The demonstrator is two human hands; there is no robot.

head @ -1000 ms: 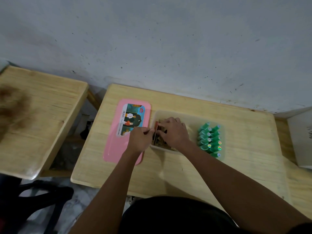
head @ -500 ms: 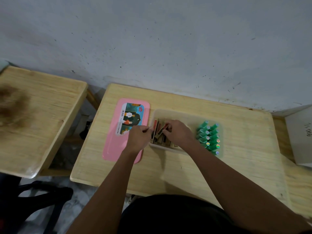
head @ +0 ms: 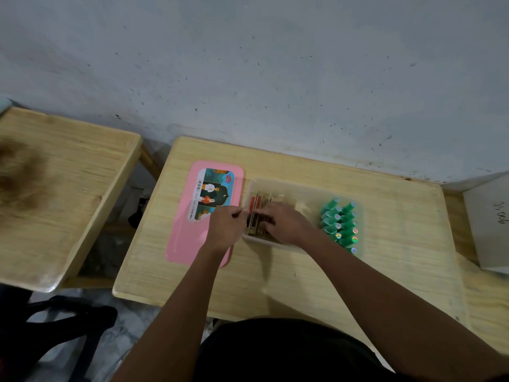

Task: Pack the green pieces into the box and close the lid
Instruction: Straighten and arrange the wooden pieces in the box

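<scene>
Wooden blocks (head: 254,216), perhaps, half hidden under right hand (head: 286,224).

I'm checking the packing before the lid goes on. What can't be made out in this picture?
All in the head view:
- Middle of the box: hidden under the right hand.
- What the left hand pinches at the box's left wall: too small to tell.
- Wooden pieces: partly covered by both hands, so no count.
- Marks on the green pieces: too small to read.
- Lid label: print too small; left hand covers a corner.

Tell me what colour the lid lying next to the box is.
Pink, with a colourful picture sticker on top; the lid shows clearly in the head view.
</scene>
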